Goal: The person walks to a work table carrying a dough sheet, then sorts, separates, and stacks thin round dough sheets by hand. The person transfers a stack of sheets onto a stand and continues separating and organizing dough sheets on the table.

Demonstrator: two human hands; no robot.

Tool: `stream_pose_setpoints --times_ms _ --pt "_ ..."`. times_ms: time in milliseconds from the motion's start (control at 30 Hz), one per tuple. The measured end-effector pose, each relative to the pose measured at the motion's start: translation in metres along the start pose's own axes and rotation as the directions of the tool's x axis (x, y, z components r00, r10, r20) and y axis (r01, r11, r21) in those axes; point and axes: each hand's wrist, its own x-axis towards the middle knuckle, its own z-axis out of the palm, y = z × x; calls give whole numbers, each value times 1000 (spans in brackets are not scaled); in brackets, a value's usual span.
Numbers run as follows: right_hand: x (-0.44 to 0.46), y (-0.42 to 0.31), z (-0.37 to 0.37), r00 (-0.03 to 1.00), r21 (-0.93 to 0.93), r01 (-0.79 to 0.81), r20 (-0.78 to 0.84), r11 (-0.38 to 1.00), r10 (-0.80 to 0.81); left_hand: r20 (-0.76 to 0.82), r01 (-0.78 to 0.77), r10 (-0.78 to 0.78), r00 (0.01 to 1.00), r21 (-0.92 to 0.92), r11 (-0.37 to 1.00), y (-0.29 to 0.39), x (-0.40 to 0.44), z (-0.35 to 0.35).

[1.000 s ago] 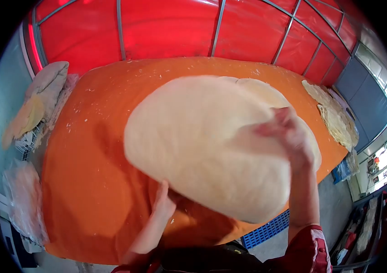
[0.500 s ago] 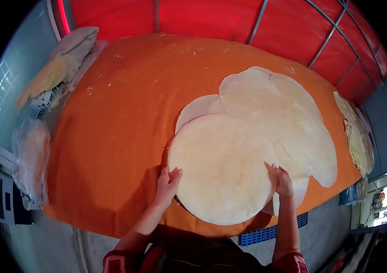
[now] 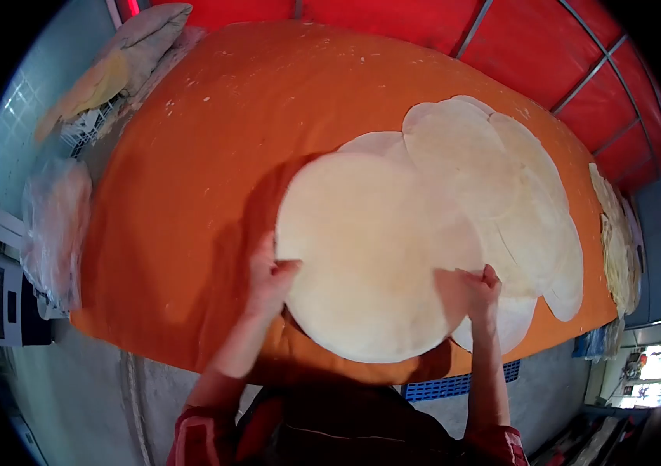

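A large, pale, round stack of thin flatbreads (image 3: 373,260) is held between my two hands over the orange cloth. My left hand (image 3: 270,281) grips its left edge, thumb on top and fingers underneath, out of sight. On the opposite edge, my right hand (image 3: 482,291) is closed the same way, its thumb and bent forefinger showing. Behind and to the right, several other flatbreads (image 3: 528,206) lie overlapping on the cloth. The held stack covers part of them, and a shadow falls on the cloth along its left side.
An orange cloth (image 3: 183,217) covers the wide table and carries scattered pale crumbs. More folded flatbreads (image 3: 617,248) hang at the right edge. Plastic bags (image 3: 57,233) and a grey folded cloth (image 3: 148,39) are at the left. A blue crate (image 3: 454,387) shows below the front edge.
Both hands keep their grip on the flatbread stack. It appears raised, its left edge now farther from the cloth with a wider shadow beside it. The whole view has shifted slightly.
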Motion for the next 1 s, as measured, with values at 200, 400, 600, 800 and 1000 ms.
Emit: stream_pose_setpoints --times_ms 200,400,600,800,1000 --pt "-11 9 165 867 486 -390 479 782 135 -179 -99 130 975 174 980 85 7 -129" --pt "-44 77 260 897 94 -152 430 984 98 -540 426 -250 803 228 876 19 -47 -286" --pt "-70 37 228 712 -88 -495 528 864 462 -423 109 -260 868 -348 931 31 -127 -207" --pt "-31 17 227 441 -73 -739 699 670 563 -647 38 -179 741 -225 973 30 -111 -264" --pt "20 13 309 558 -599 -221 570 769 604 -828 389 26 560 290 875 27 -76 -280"
